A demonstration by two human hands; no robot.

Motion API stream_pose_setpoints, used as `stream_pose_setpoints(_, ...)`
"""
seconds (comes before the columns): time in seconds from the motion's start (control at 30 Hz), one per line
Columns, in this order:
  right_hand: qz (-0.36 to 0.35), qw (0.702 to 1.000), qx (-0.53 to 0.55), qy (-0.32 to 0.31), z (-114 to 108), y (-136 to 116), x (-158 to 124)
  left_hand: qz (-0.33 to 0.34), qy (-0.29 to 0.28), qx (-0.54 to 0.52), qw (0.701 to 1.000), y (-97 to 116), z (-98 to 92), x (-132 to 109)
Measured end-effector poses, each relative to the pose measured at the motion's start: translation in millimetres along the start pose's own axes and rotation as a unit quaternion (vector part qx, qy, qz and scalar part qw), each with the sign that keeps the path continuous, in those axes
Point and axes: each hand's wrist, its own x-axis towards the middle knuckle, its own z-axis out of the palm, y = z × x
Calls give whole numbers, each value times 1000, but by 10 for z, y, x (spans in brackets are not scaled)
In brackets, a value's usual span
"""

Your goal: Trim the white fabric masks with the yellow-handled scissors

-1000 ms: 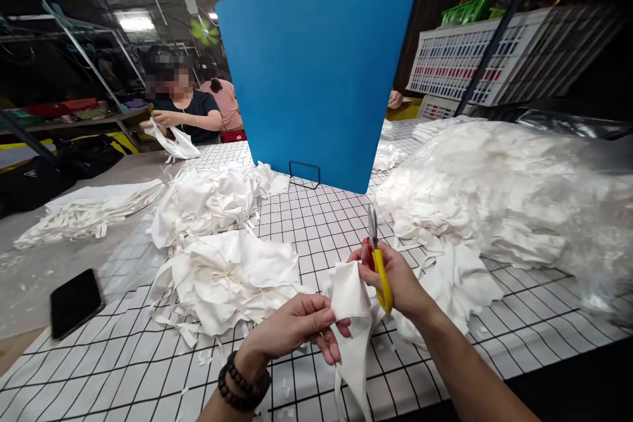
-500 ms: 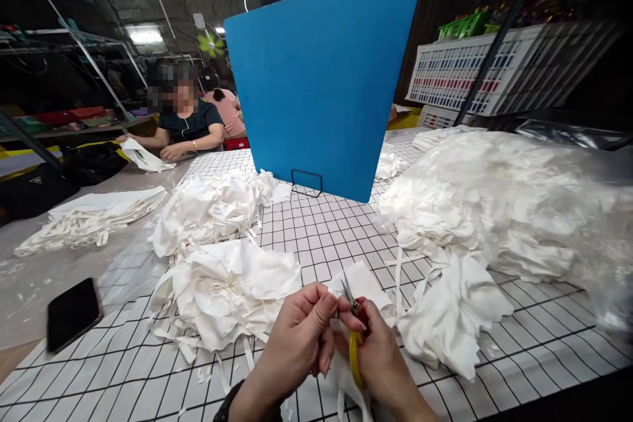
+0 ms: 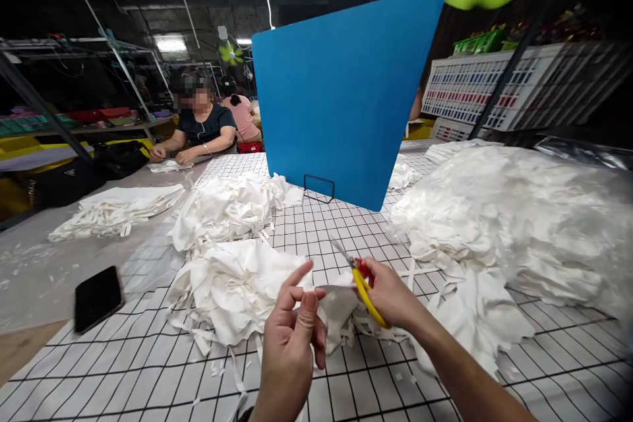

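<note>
My right hand point(image 3: 388, 293) is closed around scissors point(image 3: 366, 293) with yellow and red handles; their blades point up and to the left. A piece of white cloth point(image 3: 336, 306) stretches between my two hands, its upper edge pulled fairly straight. My left hand point(image 3: 294, 333) pinches the cloth's left end with thumb and fingers, while the index finger sticks out. Part of the cloth near the right hand is hidden by the fingers. Just left of my left hand lies a crumpled heap of white cloth point(image 3: 232, 290).
A blue board point(image 3: 341, 99) stands on a wire holder ahead. To the right are a loose white cloth point(image 3: 487, 316) and a plastic-covered heap point(image 3: 534, 211). A phone point(image 3: 99, 299) and a cloth stack point(image 3: 123, 208) lie left. A co-worker point(image 3: 205, 125) sits beyond.
My hands have moved apart, the right one going right with the scissors, and the cloth now spans between them. My left index finger has straightened. The view has shifted slightly.
</note>
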Motion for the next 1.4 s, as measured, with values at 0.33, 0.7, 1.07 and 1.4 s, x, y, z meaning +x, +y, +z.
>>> stream_pose_setpoints(0.33, -73, 997, -13, -20, -249, 111, -600, -37, -80, -27, 996, -324, -170, 40)
stream_pose_setpoints(0.7, -88, 976, -177, -87, -145, -76, -838, 84, -175, 186, 963, -384, -214, -88)
stream_pose_setpoints(1.07, -107, 975, -184, -65, -148, -104, -875, 86, -208, 173, 959, -448, -201, -125)
stream_pose_setpoints(1.4, -86, 979, -163, -90, -175, -103, -872, 59, -226, 161, 959, -433, -199, -103)
